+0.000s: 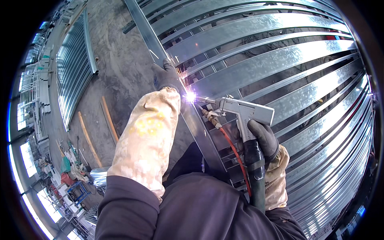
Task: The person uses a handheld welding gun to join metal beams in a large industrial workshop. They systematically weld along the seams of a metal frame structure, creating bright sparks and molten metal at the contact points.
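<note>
In a dark grey glove, my right hand (264,140) is closed round the grip of a silver welding gun (244,110). Its nozzle points left at a bright violet-white weld spot (190,97), where sparks fly up along a long steel rail (204,138). The rail runs from the top down towards my body, across the ends of several galvanized bars (256,56). Just above the spark, my gloved left hand (166,75) grips the rail's left edge; some of its fingers are hidden. A red hose (236,154) joins the gun through a brass fitting (212,119).
More parallel steel bars fill the right side, with gaps between them. On the concrete floor (110,60) to the left lie a stack of ribbed metal lengths (74,68) and two wooden strips (89,138). Racks and clutter stand at the far left, near a blue stand (80,194).
</note>
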`<state>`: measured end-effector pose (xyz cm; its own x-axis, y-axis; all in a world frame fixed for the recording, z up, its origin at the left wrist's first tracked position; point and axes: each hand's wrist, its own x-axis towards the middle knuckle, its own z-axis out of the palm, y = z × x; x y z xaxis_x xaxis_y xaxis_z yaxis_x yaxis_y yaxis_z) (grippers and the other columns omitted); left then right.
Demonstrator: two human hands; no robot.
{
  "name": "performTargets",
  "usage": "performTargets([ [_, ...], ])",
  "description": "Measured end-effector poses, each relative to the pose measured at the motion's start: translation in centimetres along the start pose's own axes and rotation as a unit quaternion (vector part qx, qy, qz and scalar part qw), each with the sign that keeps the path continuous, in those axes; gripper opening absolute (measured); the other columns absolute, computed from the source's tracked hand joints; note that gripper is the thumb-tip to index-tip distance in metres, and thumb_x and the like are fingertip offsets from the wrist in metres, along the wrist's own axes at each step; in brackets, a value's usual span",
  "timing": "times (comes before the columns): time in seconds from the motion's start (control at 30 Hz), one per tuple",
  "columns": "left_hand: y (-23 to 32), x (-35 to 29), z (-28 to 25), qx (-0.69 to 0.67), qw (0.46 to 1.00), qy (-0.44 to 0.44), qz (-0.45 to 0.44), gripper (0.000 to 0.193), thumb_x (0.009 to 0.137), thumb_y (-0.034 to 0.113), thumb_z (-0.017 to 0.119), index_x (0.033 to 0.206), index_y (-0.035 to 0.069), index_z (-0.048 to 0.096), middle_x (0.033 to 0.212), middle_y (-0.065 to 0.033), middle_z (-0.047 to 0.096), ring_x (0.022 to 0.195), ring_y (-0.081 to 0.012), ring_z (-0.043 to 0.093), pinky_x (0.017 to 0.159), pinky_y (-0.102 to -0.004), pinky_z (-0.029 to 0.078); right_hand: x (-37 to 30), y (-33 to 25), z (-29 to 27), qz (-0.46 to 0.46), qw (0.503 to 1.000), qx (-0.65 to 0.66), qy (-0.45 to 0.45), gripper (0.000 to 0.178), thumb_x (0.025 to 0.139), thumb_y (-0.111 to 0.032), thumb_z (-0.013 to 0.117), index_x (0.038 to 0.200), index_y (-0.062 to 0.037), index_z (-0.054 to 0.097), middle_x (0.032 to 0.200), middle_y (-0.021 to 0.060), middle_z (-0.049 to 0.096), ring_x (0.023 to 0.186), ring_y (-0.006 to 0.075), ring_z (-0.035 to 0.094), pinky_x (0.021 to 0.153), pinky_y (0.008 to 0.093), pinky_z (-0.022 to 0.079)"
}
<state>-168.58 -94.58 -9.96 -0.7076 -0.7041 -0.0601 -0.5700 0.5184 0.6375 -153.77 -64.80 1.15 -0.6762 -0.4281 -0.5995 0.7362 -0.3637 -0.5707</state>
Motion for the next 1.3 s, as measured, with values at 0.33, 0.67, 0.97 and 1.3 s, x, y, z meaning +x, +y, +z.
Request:
performTargets([
  [0.33, -0.1, 0.7, 0.2, 0.007, 1.0, -0.017, 0.002, 0.057, 0.1, 0.04, 0.045, 0.126, -0.011, 0.044, 0.122, -0.0345, 0.058, 0.109, -0.0493, 0.059, 0.094, -0.0512, 0.049, -0.4, -0.1, 0.3, -0.008, 1.0, -0.003, -0.011, 0.04, 0.098, -0.034, 0.056, 0.105, 0.0053, 0.059, 0.083, 0.0141, 0.066, 0.063, 0.0193, 0.067, 0.055, 0.0292, 0.055],
  [0.67, 0.2, 0.5, -0.2, 0.007, 1.0, -0.016, -0.006, 0.057, 0.099, 0.043, 0.045, 0.128, -0.007, 0.043, 0.118, -0.0311, 0.061, 0.108, -0.0479, 0.061, 0.092, -0.0511, 0.05, -0.7, 0.4, 0.0, 0.003, 1.0, 0.003, 0.004, 0.041, 0.097, -0.033, 0.057, 0.109, 0.0059, 0.056, 0.082, 0.0145, 0.066, 0.063, 0.0209, 0.067, 0.055, 0.0304, 0.056],
  [0.97, 0.6, 0.7, -0.4, 0.005, 0.997, -0.058, -0.045, 0.065, 0.098, 0.046, 0.044, 0.135, -0.007, 0.041, 0.122, -0.0348, 0.058, 0.114, -0.0474, 0.059, 0.095, -0.05, 0.049, -1.1, 0.5, -0.1, 0.007, 1.0, 0.0, 0.007, 0.041, 0.098, -0.034, 0.056, 0.109, 0.0058, 0.057, 0.082, 0.0146, 0.066, 0.063, 0.0213, 0.066, 0.055, 0.0305, 0.056],
  [1.3, -0.2, 1.4, 0.3, -0.001, 0.999, -0.036, -0.033, 0.067, 0.098, 0.047, 0.045, 0.135, -0.008, 0.041, 0.124, -0.0345, 0.057, 0.115, -0.0483, 0.057, 0.097, -0.0494, 0.049, -1.5, 0.7, -0.2, 0.002, 1.0, -0.011, -0.002, 0.043, 0.099, -0.034, 0.055, 0.114, 0.0056, 0.056, 0.085, 0.0128, 0.065, 0.065, 0.0193, 0.065, 0.058, 0.0301, 0.055],
])
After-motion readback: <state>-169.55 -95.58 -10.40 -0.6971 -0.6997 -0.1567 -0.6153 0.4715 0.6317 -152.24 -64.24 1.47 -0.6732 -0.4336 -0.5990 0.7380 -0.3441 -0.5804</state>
